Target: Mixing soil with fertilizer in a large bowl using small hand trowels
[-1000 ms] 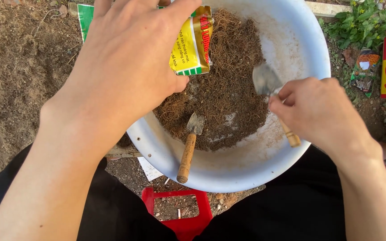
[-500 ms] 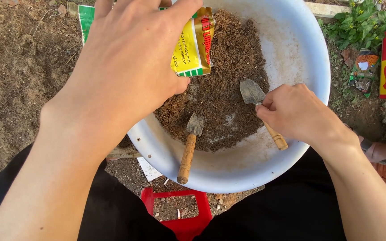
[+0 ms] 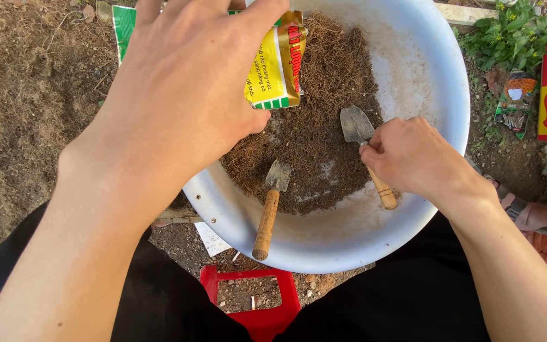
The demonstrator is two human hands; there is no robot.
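The small trowel (image 3: 363, 142) lay in the grip of the right hand (image 3: 413, 155), its fingers clenched round the upper part of the wooden handle. Its grey blade pointed up and away from that hand, resting on the brown fibrous soil (image 3: 324, 107), while the handle's end stuck out below the hand toward the person's body. So the tool's long axis ran slanting from far-left to near-right, with the blade on the far side of the knuckles.

Across from it, the left hand (image 3: 178, 101) grasped a yellow and green packet (image 3: 276, 63), held above the soil with its lower edge hanging over the heap. Whether anything came out of it could not be told.

Between the two hands and nearer the body lay a second trowel (image 3: 268, 209), untouched, blade in the soil and wooden handle propped against the rim. Of the two, the left hand was somewhat the closer to it.

All of this sat in a wide white basin (image 3: 349, 240). A red stool (image 3: 257, 297) showed beneath, and bare ground (image 3: 26, 114) lay beyond the left hand.
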